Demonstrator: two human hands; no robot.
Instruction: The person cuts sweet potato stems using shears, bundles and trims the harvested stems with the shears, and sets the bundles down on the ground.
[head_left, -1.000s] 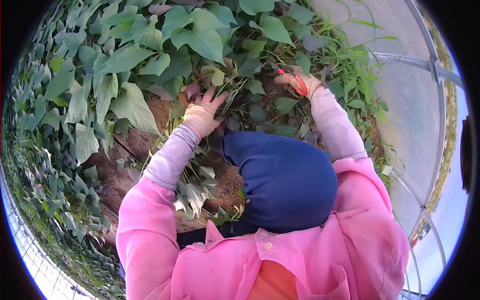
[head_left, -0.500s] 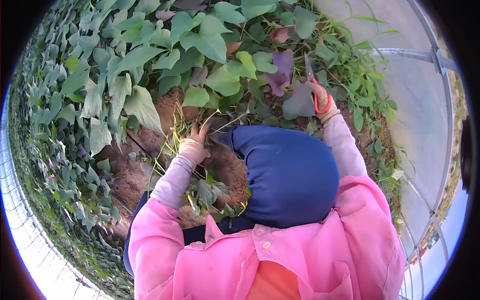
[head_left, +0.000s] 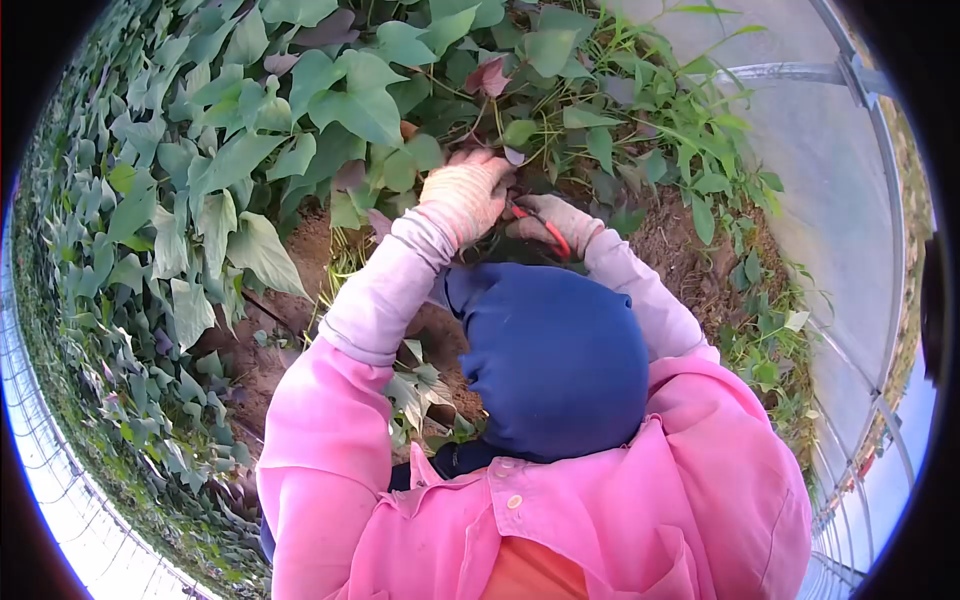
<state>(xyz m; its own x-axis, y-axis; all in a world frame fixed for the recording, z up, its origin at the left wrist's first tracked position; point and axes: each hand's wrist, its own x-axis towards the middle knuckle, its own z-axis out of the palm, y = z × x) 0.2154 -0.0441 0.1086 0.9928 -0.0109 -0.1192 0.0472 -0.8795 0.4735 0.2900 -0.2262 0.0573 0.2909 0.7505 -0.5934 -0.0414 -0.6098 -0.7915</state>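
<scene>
My left hand (head_left: pixel 465 195), in a pale work glove, is closed among sweet potato vines (head_left: pixel 365 100) just beyond my knee. Its fingers curl around vine stems, mostly hidden by the hand and leaves. Close on its right, my gloved right hand (head_left: pixel 570 220) grips red-handled scissors (head_left: pixel 552 236). The scissors point toward the left hand's fingers; their blades are largely hidden in shadow there. Heart-shaped green leaves and a reddish leaf (head_left: pixel 488 77) stand just past both hands.
My bent knee in dark blue trousers (head_left: pixel 555 360) sits below the hands. Bare soil (head_left: pixel 315 255) shows at left, with cut-looking stems (head_left: pixel 345 260) on it. Grassy weeds (head_left: pixel 700 160) border a plastic sheet wall (head_left: pixel 780 150) with metal pipes (head_left: pixel 800 73) at right.
My left hand has left the stems on the soil and moved up and right into the vines. My right hand has brought the scissors left and down, close beside it.
</scene>
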